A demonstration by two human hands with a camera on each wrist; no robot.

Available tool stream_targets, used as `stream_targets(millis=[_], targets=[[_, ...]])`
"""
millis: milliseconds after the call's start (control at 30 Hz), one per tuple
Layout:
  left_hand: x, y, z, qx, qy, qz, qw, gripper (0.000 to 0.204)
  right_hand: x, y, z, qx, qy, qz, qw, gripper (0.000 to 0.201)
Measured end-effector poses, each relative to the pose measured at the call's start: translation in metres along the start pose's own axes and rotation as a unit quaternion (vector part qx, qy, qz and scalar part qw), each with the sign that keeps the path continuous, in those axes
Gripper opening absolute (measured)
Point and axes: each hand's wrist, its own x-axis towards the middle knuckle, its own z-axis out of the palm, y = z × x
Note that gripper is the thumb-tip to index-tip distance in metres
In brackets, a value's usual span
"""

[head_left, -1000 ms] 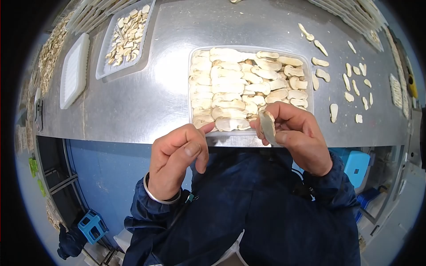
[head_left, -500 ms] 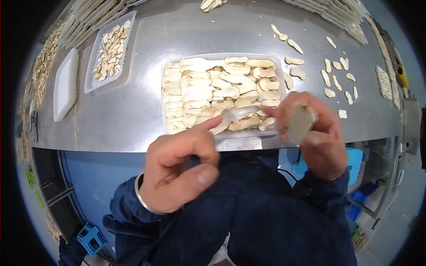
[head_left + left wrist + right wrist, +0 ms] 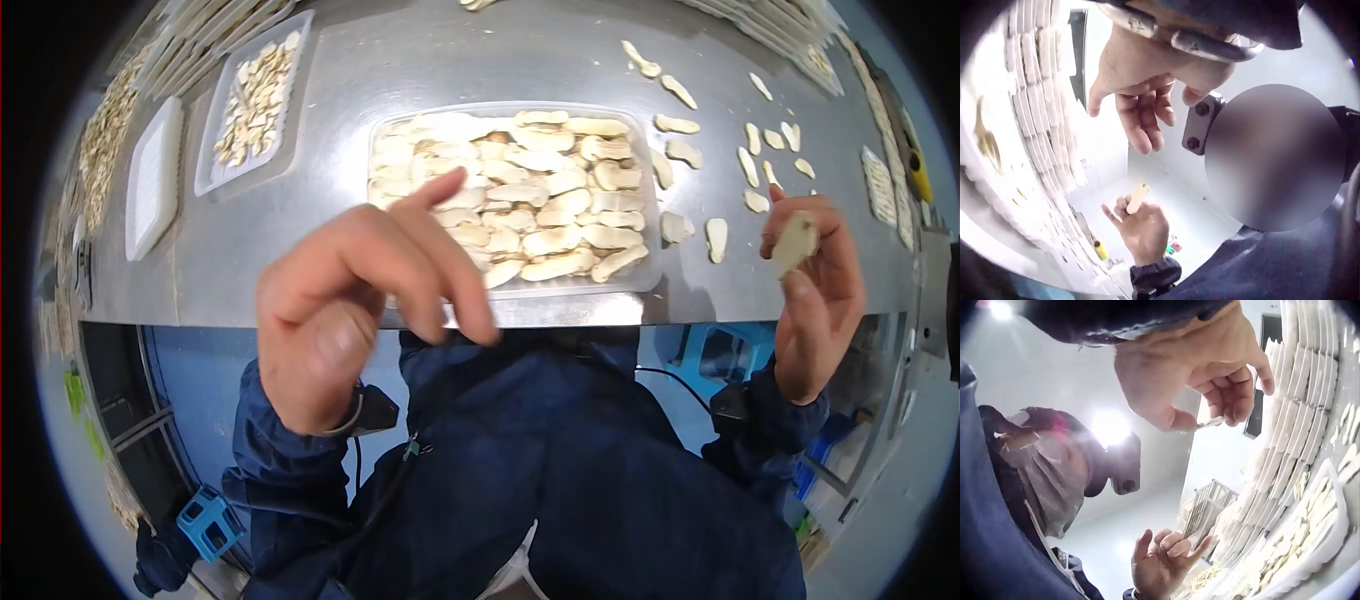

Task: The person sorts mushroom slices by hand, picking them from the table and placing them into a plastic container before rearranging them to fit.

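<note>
Rows of pale mushroom slices (image 3: pixel 557 240) fill a clear tray (image 3: pixel 655 235) on the metal table. Above the tray's lower left part hovers my left hand (image 3: pixel 360 290), fingers loosely bent and holding nothing. Off the tray's right side, my right hand (image 3: pixel 818 285) pinches one mushroom slice (image 3: pixel 796 243) between thumb and fingers. That slice (image 3: pixel 1212 422) also shows in the right wrist view, at the fingertips of my right hand (image 3: pixel 1191 375). In the left wrist view, my left hand (image 3: pixel 1154 81) has its fingers apart and empty.
Loose slices (image 3: pixel 748 165) lie scattered on the table (image 3: pixel 480 70) right of the tray. A tray of small pieces (image 3: pixel 297 115) and an upturned white tray (image 3: pixel 155 180) stand at left. Stacked trays (image 3: pixel 200 45) line the far left, with more at far right.
My right hand has moved right, away from the tray, with a slice in its fingers. My left hand has lifted off the slice it was touching. A slice now lies beside the tray's right edge.
</note>
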Motion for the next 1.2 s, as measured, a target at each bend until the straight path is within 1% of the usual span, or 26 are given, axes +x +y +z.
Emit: stream_targets(millis=[33,67,133,167,233,267,333,400,433,500,633,733,833,933,1033,1133,1200], targets=[[-0.008,0.001,-0.010,0.038,0.048,-0.010,0.998,0.033,0.003,-0.003,0.010,-0.022,-0.020,0.002,1.000,0.028],[-0.018,0.001,-0.019,0.077,0.095,-0.021,0.992,0.029,0.008,-0.005,0.018,-0.080,-0.070,-0.044,0.993,0.026],[-0.038,-0.003,-0.040,0.115,0.181,-0.072,0.974,0.025,0.014,-0.012,0.046,-0.218,-0.109,-0.115,0.963,0.026],[-0.047,-0.006,-0.048,0.130,0.220,-0.096,0.962,0.023,0.016,-0.014,0.061,-0.224,-0.120,-0.163,0.953,0.026],[-0.065,-0.016,-0.057,0.105,0.262,-0.134,0.950,0.020,0.020,-0.016,0.091,-0.238,-0.143,-0.253,0.927,0.027],[-0.073,-0.022,-0.060,0.090,0.284,-0.154,0.942,0.019,0.019,-0.017,0.104,-0.245,-0.174,-0.256,0.919,0.026],[-0.086,-0.031,-0.060,0.045,0.294,-0.173,0.939,0.019,0.015,-0.019,0.128,-0.230,-0.194,-0.269,0.915,0.024],[-0.093,-0.036,-0.053,0.014,0.308,-0.197,0.931,0.018,0.010,-0.021,0.144,-0.246,-0.212,-0.262,0.909,0.029],[-0.097,-0.040,-0.052,0.003,0.307,-0.173,0.936,0.018,0.008,-0.021,0.148,-0.254,-0.221,-0.259,0.905,0.032],[-0.100,-0.043,-0.051,-0.011,0.310,-0.169,0.936,0.018,0.006,-0.020,0.155,-0.273,-0.219,-0.264,0.899,0.032],[-0.101,-0.043,-0.052,-0.004,0.306,-0.184,0.934,0.018,0.006,-0.020,0.160,-0.295,-0.223,-0.263,0.891,0.032],[-0.100,-0.042,-0.053,-0.002,0.300,-0.187,0.935,0.019,0.006,-0.019,0.162,-0.312,-0.213,-0.271,0.886,0.024],[-0.100,-0.043,-0.054,0.000,0.297,-0.190,0.936,0.019,0.005,-0.019,0.161,-0.303,-0.212,-0.259,0.892,0.031],[-0.100,-0.045,-0.053,-0.018,0.311,-0.175,0.934,0.019,0.005,-0.020,0.160,-0.314,-0.222,-0.255,0.887,0.026],[-0.099,-0.045,-0.054,-0.025,0.310,-0.176,0.934,0.018,0.010,-0.028,0.149,-0.313,-0.213,-0.239,0.894,0.025],[-0.099,-0.047,-0.054,-0.033,0.310,-0.165,0.936,0.017,0.020,-0.030,0.109,-0.342,-0.123,-0.225,0.904,0.022],[-0.092,-0.040,-0.050,0.016,0.324,-0.194,0.926,0.016,0.020,-0.021,0.081,-0.378,-0.112,-0.188,0.900,0.021]])
